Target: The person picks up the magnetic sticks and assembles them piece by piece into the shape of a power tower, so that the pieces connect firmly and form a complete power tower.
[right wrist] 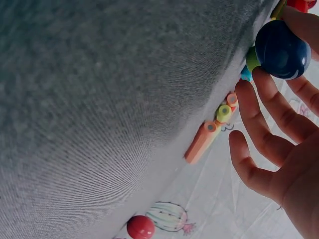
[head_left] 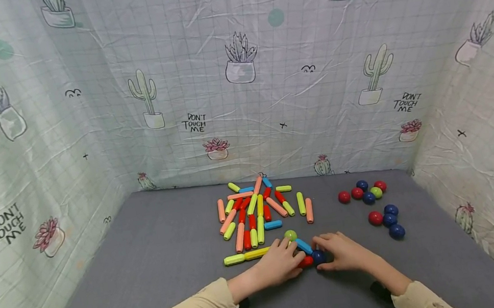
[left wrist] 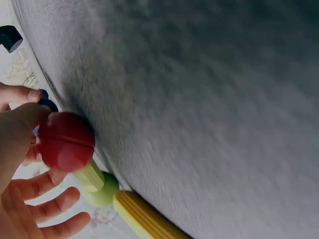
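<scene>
My left hand point(head_left: 281, 262) pinches a red ball point(left wrist: 66, 142) low over the grey table, thumb at one side and fingers spread behind it. With the thumb and fingertips of my right hand point(head_left: 342, 251), I hold a dark blue ball point(right wrist: 282, 50) right beside the red one. A blue stick point(head_left: 303, 246) lies between the hands, its lower end close to the blue ball. Just beyond my left fingers sits a green ball point(head_left: 290, 235), with a yellow-green stick point(left wrist: 90, 177) next to it. A yellow stick point(head_left: 256, 253) reaches out left of the left hand, joined end to end with a yellow-green one point(head_left: 234, 260).
Behind the hands, several coloured sticks point(head_left: 259, 219) lie scattered, some joined in lines. To the right are two groups of balls: red, blue and green ones point(head_left: 369, 198) farther back, and a red ball point(head_left: 376, 218) with blue ones point(head_left: 390, 219) nearer. A patterned curtain point(head_left: 248, 123) surrounds the table.
</scene>
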Demonstrator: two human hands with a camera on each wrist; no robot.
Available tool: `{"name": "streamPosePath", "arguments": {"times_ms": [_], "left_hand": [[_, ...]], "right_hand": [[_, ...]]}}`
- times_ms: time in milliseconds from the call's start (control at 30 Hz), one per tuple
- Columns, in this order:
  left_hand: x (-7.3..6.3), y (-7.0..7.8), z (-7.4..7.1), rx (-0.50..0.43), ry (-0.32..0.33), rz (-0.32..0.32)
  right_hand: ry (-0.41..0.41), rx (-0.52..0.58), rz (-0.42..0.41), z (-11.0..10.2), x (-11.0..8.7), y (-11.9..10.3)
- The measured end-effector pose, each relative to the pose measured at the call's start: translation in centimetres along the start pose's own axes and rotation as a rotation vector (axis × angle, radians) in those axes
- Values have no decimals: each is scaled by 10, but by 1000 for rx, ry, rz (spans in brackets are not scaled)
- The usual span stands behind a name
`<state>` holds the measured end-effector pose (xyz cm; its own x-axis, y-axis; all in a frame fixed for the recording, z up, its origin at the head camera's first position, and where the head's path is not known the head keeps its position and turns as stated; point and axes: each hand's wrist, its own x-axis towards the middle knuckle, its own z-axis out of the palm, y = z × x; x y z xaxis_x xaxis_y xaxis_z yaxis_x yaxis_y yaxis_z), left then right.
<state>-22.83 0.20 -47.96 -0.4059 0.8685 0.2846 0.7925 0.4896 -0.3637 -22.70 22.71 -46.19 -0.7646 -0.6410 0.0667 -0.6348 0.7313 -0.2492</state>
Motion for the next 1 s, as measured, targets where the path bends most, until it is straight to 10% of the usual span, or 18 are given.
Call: {"name": "streamPosePath", "arguments": {"times_ms": [500, 1000], "left_hand": [[-24, -4, -7, -9, -45, 10], [-42, 2, -16, -32, -46, 18]], "right_hand": [[-37, 10, -8, -4, 3, 8], [299, -204, 42, -10, 66, 46]]}}
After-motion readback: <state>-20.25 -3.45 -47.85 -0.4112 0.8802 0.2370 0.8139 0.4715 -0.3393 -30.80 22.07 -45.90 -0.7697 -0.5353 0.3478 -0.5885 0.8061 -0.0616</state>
